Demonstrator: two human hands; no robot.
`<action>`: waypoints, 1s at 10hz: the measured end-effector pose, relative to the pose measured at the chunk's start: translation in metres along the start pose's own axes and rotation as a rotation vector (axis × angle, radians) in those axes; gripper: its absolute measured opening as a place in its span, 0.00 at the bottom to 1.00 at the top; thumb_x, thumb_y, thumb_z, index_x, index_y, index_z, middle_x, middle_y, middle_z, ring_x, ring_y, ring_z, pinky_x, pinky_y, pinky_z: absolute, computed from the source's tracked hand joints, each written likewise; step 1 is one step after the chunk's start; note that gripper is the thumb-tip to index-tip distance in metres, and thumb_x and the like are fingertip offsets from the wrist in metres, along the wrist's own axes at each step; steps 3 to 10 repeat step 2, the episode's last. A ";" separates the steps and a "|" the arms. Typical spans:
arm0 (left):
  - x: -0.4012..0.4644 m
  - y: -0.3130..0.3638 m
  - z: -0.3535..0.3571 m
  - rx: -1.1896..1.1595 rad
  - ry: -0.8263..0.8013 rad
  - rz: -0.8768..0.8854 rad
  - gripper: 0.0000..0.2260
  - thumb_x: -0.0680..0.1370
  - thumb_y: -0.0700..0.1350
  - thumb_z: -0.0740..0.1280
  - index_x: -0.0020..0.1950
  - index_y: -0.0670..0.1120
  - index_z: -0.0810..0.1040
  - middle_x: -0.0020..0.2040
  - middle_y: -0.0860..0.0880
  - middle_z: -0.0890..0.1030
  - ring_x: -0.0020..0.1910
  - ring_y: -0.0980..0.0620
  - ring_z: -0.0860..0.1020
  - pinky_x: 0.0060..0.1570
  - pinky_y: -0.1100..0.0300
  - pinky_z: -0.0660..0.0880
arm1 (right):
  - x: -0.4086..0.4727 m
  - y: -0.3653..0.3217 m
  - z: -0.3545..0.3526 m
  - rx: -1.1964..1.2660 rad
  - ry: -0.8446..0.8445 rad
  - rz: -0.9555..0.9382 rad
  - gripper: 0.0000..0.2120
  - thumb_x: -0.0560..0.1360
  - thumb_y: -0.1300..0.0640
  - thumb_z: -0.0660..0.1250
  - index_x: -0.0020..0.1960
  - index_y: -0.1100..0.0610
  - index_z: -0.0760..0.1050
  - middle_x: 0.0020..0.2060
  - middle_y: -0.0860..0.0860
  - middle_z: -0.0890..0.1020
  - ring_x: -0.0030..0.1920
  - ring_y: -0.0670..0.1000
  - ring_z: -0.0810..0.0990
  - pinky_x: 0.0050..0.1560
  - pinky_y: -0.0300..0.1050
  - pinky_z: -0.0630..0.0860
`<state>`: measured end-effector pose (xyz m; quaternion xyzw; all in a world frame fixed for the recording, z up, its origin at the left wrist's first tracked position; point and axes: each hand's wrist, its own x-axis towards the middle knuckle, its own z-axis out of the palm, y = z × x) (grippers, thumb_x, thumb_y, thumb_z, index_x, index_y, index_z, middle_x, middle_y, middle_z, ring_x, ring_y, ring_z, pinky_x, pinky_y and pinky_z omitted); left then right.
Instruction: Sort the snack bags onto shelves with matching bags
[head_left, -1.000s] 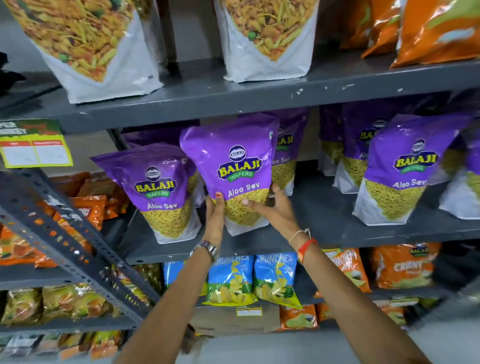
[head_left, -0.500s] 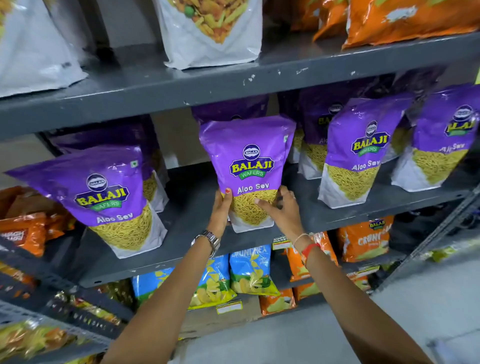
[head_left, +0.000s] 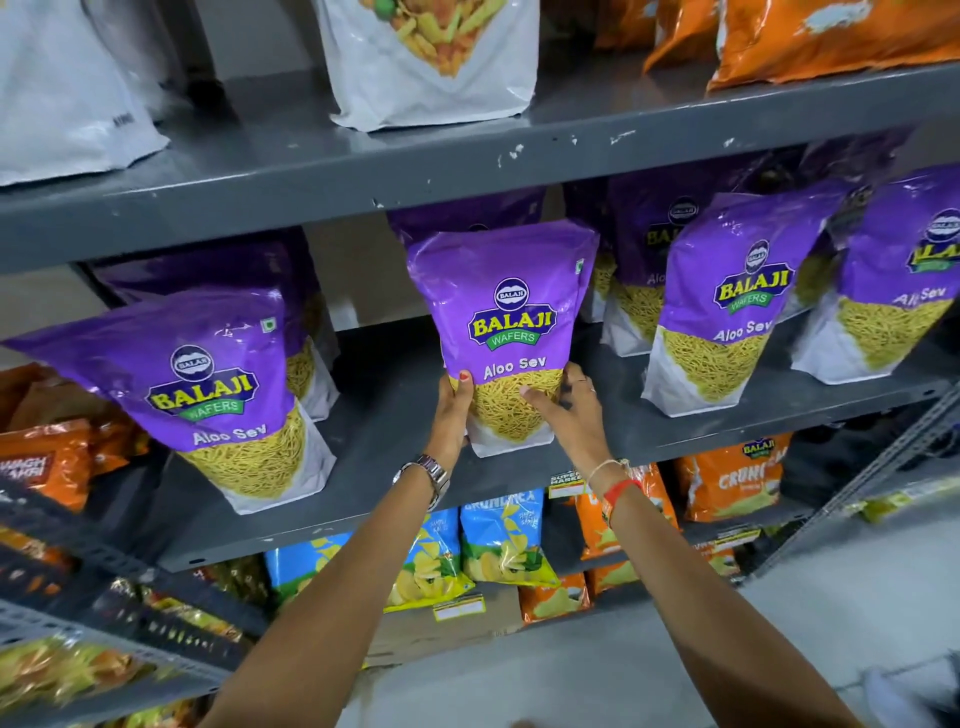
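Purple Aloo Sev bag (head_left: 511, 332) stands upright on the grey middle shelf (head_left: 395, 415), label outward like the same purple bags on either side of it. The left hand (head_left: 453, 415) and right hand (head_left: 569, 410) clasp its lower corners, probably to steady and square it.

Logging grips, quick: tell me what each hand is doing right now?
Left hand: closed on the purple bag, at its lower left.
Right hand: closed on the same bag, at its lower right.
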<state>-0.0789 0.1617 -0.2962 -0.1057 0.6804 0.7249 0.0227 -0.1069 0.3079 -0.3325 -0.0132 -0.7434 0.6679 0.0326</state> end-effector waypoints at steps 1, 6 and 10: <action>0.002 -0.002 0.000 -0.003 0.021 0.050 0.20 0.77 0.55 0.56 0.66 0.50 0.62 0.58 0.53 0.73 0.50 0.61 0.75 0.62 0.47 0.73 | 0.000 0.003 0.000 0.128 -0.019 0.021 0.37 0.65 0.51 0.78 0.69 0.53 0.65 0.63 0.60 0.75 0.59 0.56 0.80 0.59 0.54 0.79; -0.004 -0.002 0.001 -0.004 0.128 0.198 0.21 0.79 0.49 0.57 0.71 0.47 0.59 0.63 0.52 0.70 0.49 0.73 0.74 0.50 0.74 0.74 | -0.019 -0.015 -0.019 0.302 0.182 0.055 0.38 0.63 0.53 0.78 0.68 0.49 0.63 0.63 0.54 0.71 0.61 0.56 0.75 0.61 0.57 0.74; -0.004 -0.002 0.001 -0.004 0.128 0.198 0.21 0.79 0.49 0.57 0.71 0.47 0.59 0.63 0.52 0.70 0.49 0.73 0.74 0.50 0.74 0.74 | -0.019 -0.015 -0.019 0.302 0.182 0.055 0.38 0.63 0.53 0.78 0.68 0.49 0.63 0.63 0.54 0.71 0.61 0.56 0.75 0.61 0.57 0.74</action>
